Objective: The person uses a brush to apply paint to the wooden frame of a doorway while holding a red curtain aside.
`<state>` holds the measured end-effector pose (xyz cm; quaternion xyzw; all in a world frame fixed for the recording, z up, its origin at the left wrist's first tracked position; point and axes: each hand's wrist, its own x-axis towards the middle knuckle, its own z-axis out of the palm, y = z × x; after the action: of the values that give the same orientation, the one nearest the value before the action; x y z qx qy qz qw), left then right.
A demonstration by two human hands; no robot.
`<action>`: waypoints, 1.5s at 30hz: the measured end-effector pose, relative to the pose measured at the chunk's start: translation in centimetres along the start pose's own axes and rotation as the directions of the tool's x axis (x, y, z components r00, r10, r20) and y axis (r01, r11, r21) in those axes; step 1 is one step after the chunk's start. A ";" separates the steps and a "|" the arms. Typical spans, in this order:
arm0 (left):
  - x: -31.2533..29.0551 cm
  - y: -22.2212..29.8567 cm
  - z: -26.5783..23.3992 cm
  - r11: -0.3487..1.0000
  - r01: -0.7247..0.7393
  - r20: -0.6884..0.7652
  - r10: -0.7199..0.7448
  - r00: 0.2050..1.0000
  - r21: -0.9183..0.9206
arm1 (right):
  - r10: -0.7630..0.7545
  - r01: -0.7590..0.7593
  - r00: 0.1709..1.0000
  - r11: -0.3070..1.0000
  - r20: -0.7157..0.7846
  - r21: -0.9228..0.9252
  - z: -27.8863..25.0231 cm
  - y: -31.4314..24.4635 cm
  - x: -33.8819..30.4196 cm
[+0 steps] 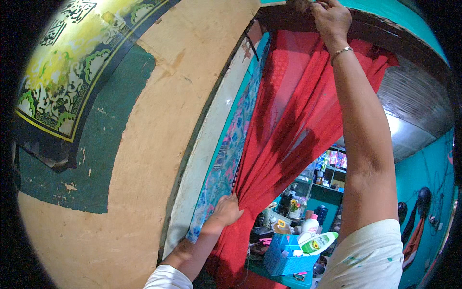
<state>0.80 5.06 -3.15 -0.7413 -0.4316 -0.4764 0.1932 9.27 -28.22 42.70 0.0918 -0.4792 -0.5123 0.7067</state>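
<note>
A sheer red curtain (pixel 301 103) hangs in a doorway, fanned out at the top and gathered low on the left. My left hand (pixel 228 210) is closed round its gathered folds beside the door frame. My right arm is stretched up high, with my right hand (pixel 332 20) closed at the top of the doorway, above the curtain. At its fingers is a small brownish-grey thing (pixel 299 5), cut off by the upper edge, so its kind is unclear. Behind the red cloth on the left hangs a blue flowered curtain (pixel 222 166).
Left of the doorway is a beige wall (pixel 159 144) with a black-bordered hanging (pixel 65 67). Through the opening, a blue basket (pixel 288 260) with bottles sits on a turquoise table (pixel 284 279). Stocked shelves (pixel 329 178) stand beyond, and dark items (pixel 423 202) hang at right.
</note>
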 end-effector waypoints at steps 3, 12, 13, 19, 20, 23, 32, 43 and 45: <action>-0.2 -0.1 0.5 1.000 -0.002 -0.055 0.003 0.998 0.018 | -0.015 0.015 1.000 0.999 0.007 -0.031 0.4 1.2 0.4; -0.8 0.4 -0.6 1.000 0.017 -0.075 -0.016 0.997 0.014 | 0.036 -0.041 0.995 0.998 0.089 0.052 -13.3 10.3 5.2; -0.9 -0.2 -0.4 1.000 0.002 -0.073 -0.001 0.997 0.012 | 0.124 -0.126 0.992 0.974 0.022 0.187 -14.8 10.0 4.8; -0.5 2.6 -2.1 0.990 0.139 0.053 -0.137 0.989 -0.030 | 0.049 -0.051 0.997 0.998 -0.059 -0.044 -20.2 10.4 6.1; -0.6 2.2 -2.0 0.992 0.122 0.046 -0.121 0.992 -0.013 | 0.006 -0.009 0.999 0.998 -0.040 -0.070 -20.2 10.0 5.7; -0.8 0.7 -1.4 0.997 0.082 0.034 -0.082 0.996 0.011 | 0.006 -0.003 0.999 0.998 0.044 -0.067 -17.1 7.5 4.1; -0.6 0.6 -1.3 0.995 0.089 0.017 -0.088 0.996 -0.043 | -0.042 0.087 0.992 0.909 0.118 -0.407 -20.5 9.0 8.8; -1.1 2.3 -3.0 0.983 0.182 0.064 -0.182 0.981 0.011 | -0.036 -0.006 0.998 0.754 -0.050 -0.657 -35.5 14.9 16.6; -1.5 2.5 -3.4 0.982 0.186 0.073 -0.187 0.980 0.020 | -0.004 -0.072 0.992 0.810 -0.128 -0.582 -36.4 14.7 16.5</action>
<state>0.74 0.68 -2.52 -0.7136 -0.5091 -0.4616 0.1364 46.99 -48.05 42.38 -0.1071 -0.2552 -0.6156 0.7379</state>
